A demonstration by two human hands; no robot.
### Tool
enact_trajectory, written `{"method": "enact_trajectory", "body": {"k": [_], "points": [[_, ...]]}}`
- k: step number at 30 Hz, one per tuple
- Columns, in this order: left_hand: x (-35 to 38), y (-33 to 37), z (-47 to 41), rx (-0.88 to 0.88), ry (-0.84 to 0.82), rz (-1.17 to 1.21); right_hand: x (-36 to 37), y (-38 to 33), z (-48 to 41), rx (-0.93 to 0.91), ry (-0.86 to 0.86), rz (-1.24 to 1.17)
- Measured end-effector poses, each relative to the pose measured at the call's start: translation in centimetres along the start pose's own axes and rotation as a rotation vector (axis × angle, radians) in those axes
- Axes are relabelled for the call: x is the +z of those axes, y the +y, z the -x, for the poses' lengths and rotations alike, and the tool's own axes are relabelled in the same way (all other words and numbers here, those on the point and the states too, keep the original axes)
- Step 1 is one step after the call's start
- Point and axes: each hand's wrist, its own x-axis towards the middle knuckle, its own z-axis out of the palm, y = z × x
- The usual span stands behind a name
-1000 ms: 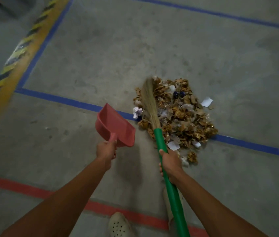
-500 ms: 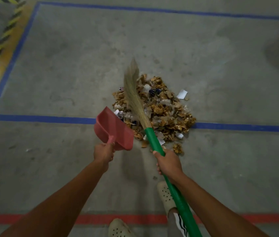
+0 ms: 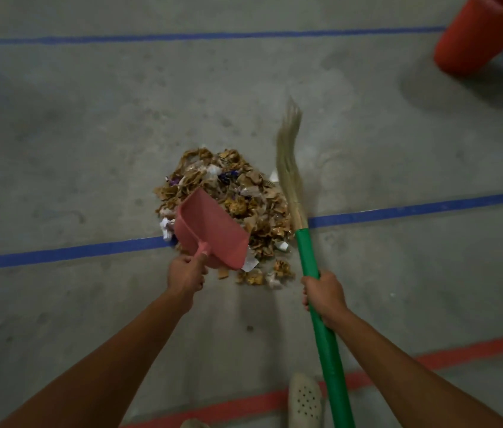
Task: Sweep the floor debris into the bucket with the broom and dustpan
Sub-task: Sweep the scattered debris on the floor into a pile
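The left hand [image 3: 186, 273] grips the handle of the pink plastic dustpan [image 3: 210, 231], tilted over the near-left edge of the heap of brown scraps and paper debris [image 3: 228, 199] on the concrete floor [image 3: 89, 125]. The right hand [image 3: 324, 293] is wrapped round the green-handled straw broom [image 3: 304, 242], bristles just right of the heap. Scooping looks about to start – next, set the pan's lip flat, then sweep leftward into it; the orange plastic bucket [image 3: 475, 35] waits far right

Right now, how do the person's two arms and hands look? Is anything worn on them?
Both forearms are bare up to the picture's edge: no sleeves show. The left hand and the right hand wear no gloves, and I see no watch, ring or bracelet. The dim light hides finer details.
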Motion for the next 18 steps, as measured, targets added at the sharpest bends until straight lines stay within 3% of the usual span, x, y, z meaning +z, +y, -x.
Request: {"method": "enact_trajectory", "body": {"k": [3,8,11,15,18], "points": [[2.9,0.3,-0.6,0.025,-0.036,-0.004,-2.5,0.9,-3.6,-0.016,0.014,0.089],[8.3,-0.4,-1.9,0.048,-0.102,-0.019,-5.0,2.6,-10.1,0.089,0.033,0.008],[11.2,-1.7,-2.6,0.032,-0.071,-0.020,-5.9,4.0,-12.9,0.112,0.018,0.104],[13.4,-3.5,-2.3,0.001,-0.077,-0.042,-6.6,5.5,-13.8,-0.047,-0.091,0.350],[13.2,-4.8,-0.9,-0.012,-0.093,-0.046,-7.1,7.2,-13.1,-0.195,-0.079,0.437]]}}
